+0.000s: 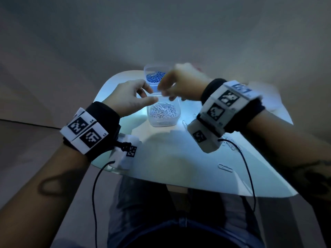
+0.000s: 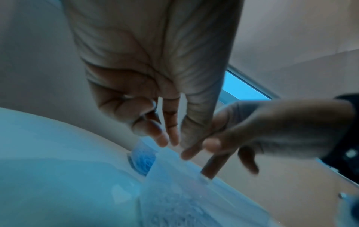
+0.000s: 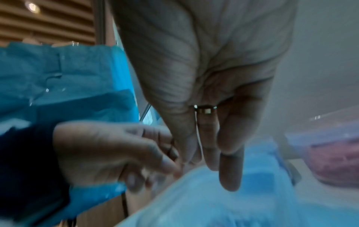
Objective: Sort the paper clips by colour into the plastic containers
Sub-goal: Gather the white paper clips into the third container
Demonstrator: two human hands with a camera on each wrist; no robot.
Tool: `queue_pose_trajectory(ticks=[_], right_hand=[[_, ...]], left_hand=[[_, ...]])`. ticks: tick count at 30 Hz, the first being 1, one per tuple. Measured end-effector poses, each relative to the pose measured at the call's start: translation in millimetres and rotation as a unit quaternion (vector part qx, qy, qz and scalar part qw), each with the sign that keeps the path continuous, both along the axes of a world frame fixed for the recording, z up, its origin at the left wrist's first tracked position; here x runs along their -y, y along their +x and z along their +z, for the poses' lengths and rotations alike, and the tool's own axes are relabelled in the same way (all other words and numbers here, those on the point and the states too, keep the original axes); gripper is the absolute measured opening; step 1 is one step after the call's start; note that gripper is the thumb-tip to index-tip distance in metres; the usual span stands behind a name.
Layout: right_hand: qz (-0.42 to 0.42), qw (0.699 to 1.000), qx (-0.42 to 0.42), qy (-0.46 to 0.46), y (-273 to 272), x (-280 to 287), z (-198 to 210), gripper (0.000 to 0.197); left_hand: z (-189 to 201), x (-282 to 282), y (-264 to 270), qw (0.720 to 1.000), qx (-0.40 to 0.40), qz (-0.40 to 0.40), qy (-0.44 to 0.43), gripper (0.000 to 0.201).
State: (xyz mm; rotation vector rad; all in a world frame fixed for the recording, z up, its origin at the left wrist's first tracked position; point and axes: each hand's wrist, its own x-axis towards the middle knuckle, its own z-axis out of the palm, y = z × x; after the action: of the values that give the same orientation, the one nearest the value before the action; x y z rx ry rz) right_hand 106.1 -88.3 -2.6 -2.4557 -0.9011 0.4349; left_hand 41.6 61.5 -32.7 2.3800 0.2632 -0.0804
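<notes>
Head view: both hands meet above the centre of the frame, over the near container [image 1: 163,111], a clear plastic tub holding white paper clips [image 1: 162,110]. Behind it, higher in the frame, a second clear container [image 1: 149,72] holds blue paper clips [image 1: 154,77].

Left hand [image 1: 131,99]: thumb and forefinger extended toward each other with a gap between them, other fingers loosely curled; nothing visible in it. Right hand [image 1: 180,83]: motion-blurred, fingers pointing down and left toward the left fingertips. Cannot tell whether it pinches a clip.

Right wrist view: a third container [image 3: 330,147] with pink-red contents at the right edge; a ring [image 3: 205,109] on one finger of the right hand.

White worktop [image 1: 179,158]: one loose white clip [image 1: 225,168] at lower right of the surface, a few more [image 1: 231,144] just under the right wrist. Each wrist carries a black band with marker tags and a trailing cable.
</notes>
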Motion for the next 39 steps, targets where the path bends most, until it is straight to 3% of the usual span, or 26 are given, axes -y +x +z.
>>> queue_pose_trajectory(ticks=[2,3,5,8,11,16,20,25,28,31,33,35,37,39], right_hand=[[-0.056,0.997,0.029,0.054,4,19,3,0.008],[-0.067,0.996,0.044,0.036,5,30,1,0.008],[-0.046,0.997,0.029,-0.056,0,49,-10,0.016],[0.0,0.987,-0.02,-0.157,-12,58,-32,0.034],[-0.014,0.98,0.008,-0.197,-20,50,-46,0.039],[-0.02,0.979,-0.016,-0.204,-16,32,-47,0.016],[-0.033,0.972,-0.061,-0.222,-9,27,-43,0.029],[-0.031,0.967,-0.036,-0.251,-18,36,-36,0.02],[-0.08,0.976,0.0,-0.202,-8,68,-22,0.021],[-0.164,0.979,-0.069,-0.097,2,110,-19,0.009],[-0.205,0.969,-0.123,-0.067,0,130,-26,0.021],[-0.212,0.965,-0.135,-0.075,-4,141,-34,0.024],[-0.195,0.972,-0.099,-0.088,-9,142,-39,0.022],[-0.168,0.978,-0.027,-0.122,-15,137,-42,0.024]], left_hand=[[2,3,0,1.0,-0.018,-0.006,0.024,0.051],[4,6,0,0.998,-0.037,-0.019,0.038,0.066],[5,12,1,0.993,-0.09,-0.05,0.056,0.089],[5,21,5,0.985,-0.135,-0.069,0.076,0.099],[10,26,8,0.986,-0.147,-0.051,0.052,0.098],[11,26,10,0.986,-0.155,-0.045,0.044,0.1],[6,32,10,0.988,-0.142,-0.041,0.045,0.102],[8,37,12,0.986,-0.155,-0.048,0.049,0.1],[13,39,13,0.979,-0.165,-0.058,0.105,0.104],[19,54,9,0.962,-0.105,-0.068,0.242,0.114],[25,71,4,0.952,-0.003,-0.061,0.3,0.1],[26,91,3,0.954,0.054,-0.098,0.28,0.076],[18,109,6,0.952,0.021,-0.178,0.249,0.057],[5,122,10,0.94,-0.049,-0.235,0.244,0.054]])
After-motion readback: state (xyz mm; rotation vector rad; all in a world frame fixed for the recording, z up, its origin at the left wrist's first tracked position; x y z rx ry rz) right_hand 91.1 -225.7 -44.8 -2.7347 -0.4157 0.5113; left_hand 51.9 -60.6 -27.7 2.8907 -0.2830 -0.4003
